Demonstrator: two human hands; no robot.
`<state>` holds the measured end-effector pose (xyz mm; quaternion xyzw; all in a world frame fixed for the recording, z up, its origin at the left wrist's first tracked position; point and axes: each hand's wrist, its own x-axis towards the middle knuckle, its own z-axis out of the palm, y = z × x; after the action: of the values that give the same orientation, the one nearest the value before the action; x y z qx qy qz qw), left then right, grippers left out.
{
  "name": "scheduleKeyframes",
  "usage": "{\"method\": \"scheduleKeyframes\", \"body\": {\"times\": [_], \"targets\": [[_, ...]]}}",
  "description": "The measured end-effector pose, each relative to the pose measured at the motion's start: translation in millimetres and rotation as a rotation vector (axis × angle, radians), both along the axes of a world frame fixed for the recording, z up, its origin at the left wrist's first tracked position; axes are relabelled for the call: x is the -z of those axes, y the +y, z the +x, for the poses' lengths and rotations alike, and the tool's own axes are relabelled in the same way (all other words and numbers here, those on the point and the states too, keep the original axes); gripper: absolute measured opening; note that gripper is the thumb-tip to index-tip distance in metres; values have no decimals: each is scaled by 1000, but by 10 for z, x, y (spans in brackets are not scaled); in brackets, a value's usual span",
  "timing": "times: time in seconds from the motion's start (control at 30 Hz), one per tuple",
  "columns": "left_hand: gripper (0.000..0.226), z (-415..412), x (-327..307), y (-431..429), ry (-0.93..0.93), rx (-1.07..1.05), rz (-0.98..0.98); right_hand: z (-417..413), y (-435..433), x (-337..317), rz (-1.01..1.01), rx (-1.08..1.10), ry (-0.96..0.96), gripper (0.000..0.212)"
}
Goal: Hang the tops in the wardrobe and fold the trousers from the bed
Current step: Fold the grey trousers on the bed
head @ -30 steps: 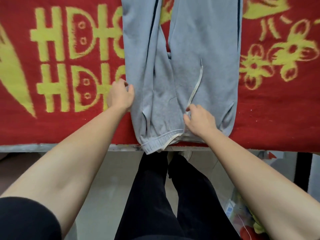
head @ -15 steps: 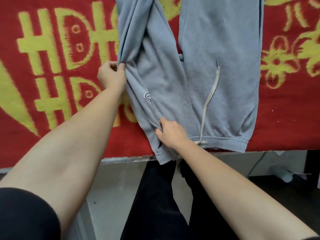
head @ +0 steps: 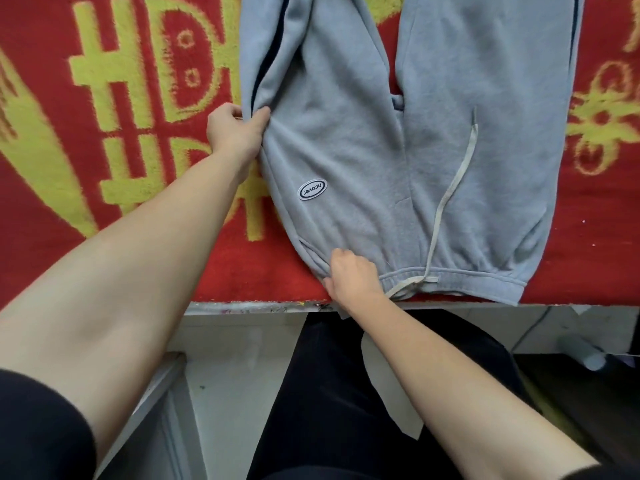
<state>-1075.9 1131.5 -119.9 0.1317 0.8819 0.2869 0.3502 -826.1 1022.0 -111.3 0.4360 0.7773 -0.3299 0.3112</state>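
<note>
One pair grey trousers (head: 363,161) spread on red blanket (head: 606,220), white drawstring (head: 446,199), oval badge (head: 312,189).

One pair of light grey fleece trousers (head: 381,168) lies on one red woven blanket with yellow patterns (head: 104,237). The trousers carry one off-white flat drawstring (head: 446,199), one oval dark patch with a white rim (head: 312,189) and two dark side stripes (head: 264,64), one along each outer edge. Two bare hands meet the trousers: the left hand (head: 235,131) at their left edge, the right hand (head: 353,275) at the waistband. Below the trousers are two legs in black cloth (head: 329,393).
</note>
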Motion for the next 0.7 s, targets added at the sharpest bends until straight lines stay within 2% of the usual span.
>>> {"method": "scheduleKeyframes", "body": {"times": [0.07,0.2,0.3,0.33,0.47,0.53,0.63,0.7], "targets": [[30,20,-55,-5,1,22,17,12,38,-3,-35,7,8,20],[21,222,-212,120,-59,-4,39,256,375,-129,-280,173,117,11],[16,524,-395,353,-86,-35,70,715,606,-269,-405,389,159,22],[21,651,-459,450,-78,-29,87,898,666,-312,-426,463,178,21],[29,1453,-598,1005,31,129,199,1672,917,-495,-424,636,205,32],[29,2024,-710,1311,39,220,244,2075,1030,-544,-415,757,201,24],[21,2808,-749,1691,83,414,214,2673,1167,-486,-331,857,146,29],[20,3231,-654,1869,125,540,186,3031,1212,-361,-285,888,111,25]]}}
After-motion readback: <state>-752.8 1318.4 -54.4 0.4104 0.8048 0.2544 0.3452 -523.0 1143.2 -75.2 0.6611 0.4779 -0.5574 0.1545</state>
